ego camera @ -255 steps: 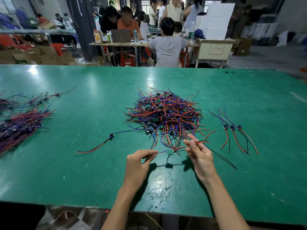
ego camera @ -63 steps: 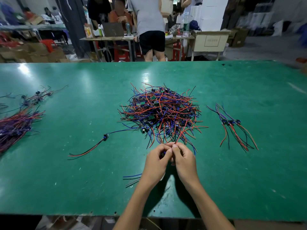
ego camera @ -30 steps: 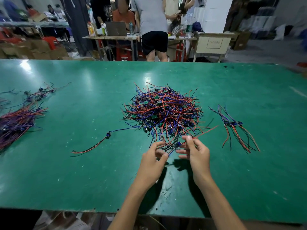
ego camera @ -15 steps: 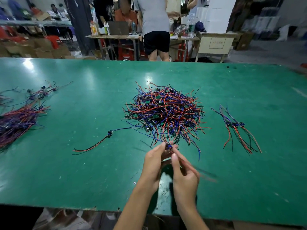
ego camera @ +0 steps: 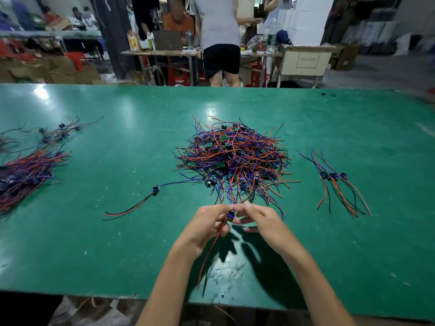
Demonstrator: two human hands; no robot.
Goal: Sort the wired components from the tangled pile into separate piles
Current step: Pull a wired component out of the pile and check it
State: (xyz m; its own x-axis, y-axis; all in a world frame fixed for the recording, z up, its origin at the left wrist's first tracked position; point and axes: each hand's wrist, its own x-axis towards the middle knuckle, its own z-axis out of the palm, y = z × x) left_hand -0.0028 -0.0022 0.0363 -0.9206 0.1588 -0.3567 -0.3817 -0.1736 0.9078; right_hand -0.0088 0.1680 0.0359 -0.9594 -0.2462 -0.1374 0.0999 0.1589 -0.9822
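Tangled pile (ego camera: 231, 161) of red, blue and black wired parts, heaped at the centre of the green table (ego camera: 329, 118), still by far the largest mass in view. Sorting judged early to midway: a thick bundle (ego camera: 22, 177) laid out at 9 o'clock, a thinner cluster (ego camera: 58, 132) just beyond it toward 10 o'clock, a small group of three (ego camera: 334, 182) fanned out at 3 o'clock. One stray part (ego camera: 154, 191) lying alone at 7 o'clock of the heap, its blue lead still reaching back into the tangle. Most of the heap left to separate.

At 6 o'clock of the heap, just beside its near fringe, both hands raised slightly off the table and meeting fingertip to fingertip. Left hand (ego camera: 207, 225) curled, thumb and forefinger pinching a small blue-bodied part (ego camera: 231, 215), its red and black leads (ego camera: 209, 252) trailing down toward the table's near edge. Right hand (ego camera: 261, 222) with fingers partly bent, tips at the same part from the other side; motion blur there, so probably pinching it too, though contact not certain. Both forearms reaching in from the bottom edge, shadows of both hands falling on the table beneath.
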